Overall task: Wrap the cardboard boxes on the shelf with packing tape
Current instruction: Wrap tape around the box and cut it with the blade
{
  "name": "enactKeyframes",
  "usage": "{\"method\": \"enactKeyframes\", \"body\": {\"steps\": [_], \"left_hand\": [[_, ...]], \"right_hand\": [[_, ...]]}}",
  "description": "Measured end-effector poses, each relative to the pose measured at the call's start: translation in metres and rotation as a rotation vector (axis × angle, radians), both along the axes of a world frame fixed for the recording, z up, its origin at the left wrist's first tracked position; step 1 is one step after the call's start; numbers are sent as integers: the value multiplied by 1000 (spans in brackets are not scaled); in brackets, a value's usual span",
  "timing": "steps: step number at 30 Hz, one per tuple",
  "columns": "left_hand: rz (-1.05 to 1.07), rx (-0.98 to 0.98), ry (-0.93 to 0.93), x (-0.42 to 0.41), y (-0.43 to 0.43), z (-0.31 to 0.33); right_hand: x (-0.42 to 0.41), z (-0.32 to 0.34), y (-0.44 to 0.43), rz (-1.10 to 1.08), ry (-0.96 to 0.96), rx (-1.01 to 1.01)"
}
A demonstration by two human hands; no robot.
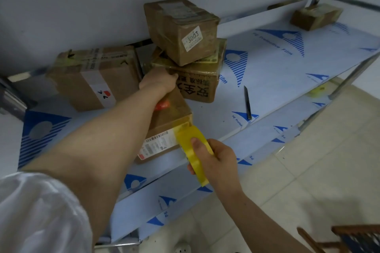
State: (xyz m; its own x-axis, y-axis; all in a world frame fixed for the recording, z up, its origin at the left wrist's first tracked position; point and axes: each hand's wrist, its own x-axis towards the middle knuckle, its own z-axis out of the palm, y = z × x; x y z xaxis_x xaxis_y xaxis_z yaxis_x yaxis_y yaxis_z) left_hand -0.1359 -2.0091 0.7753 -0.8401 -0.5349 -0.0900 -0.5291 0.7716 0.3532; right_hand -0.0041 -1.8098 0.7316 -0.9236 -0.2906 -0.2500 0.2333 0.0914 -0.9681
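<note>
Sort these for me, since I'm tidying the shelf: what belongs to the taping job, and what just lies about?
Job: tape roll in right hand; front box held by left hand; left box; stacked boxes; far box.
Lying about: thin dark tool on shelf; wooden rack on floor.

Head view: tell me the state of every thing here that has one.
yellow tape roll: gripped by right hand, strip stuck to the barcode-label box.
left hand: on that box's far end, fingers hidden.
3003 box: stacked on the printed box.
thin dark tool: lying flat on shelf.
</note>
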Motion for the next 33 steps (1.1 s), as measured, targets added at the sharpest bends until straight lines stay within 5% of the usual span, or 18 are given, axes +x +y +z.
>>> {"method": "enactKeyframes", "body": {"steps": [3, 8, 12, 21, 26, 33], "left_hand": [[46, 70, 40, -1, 3, -1], [-198, -450, 80, 16, 38, 8], [-178, -170, -277, 35, 40, 7], [-225, -176, -2, 30, 31, -1], [-244, -211, -370, 55, 44, 14], [-273, -378, -283, 61, 56, 2]], "right_hand": [[-2, -1, -2, -18, 19, 36], [-3, -1, -1, 1, 7, 77], [-8, 0, 2, -5, 6, 97], [-7, 3, -8, 20, -8, 76], [-6, 6, -7, 24, 20, 76], [-9, 7, -6, 17, -38, 25]]}}
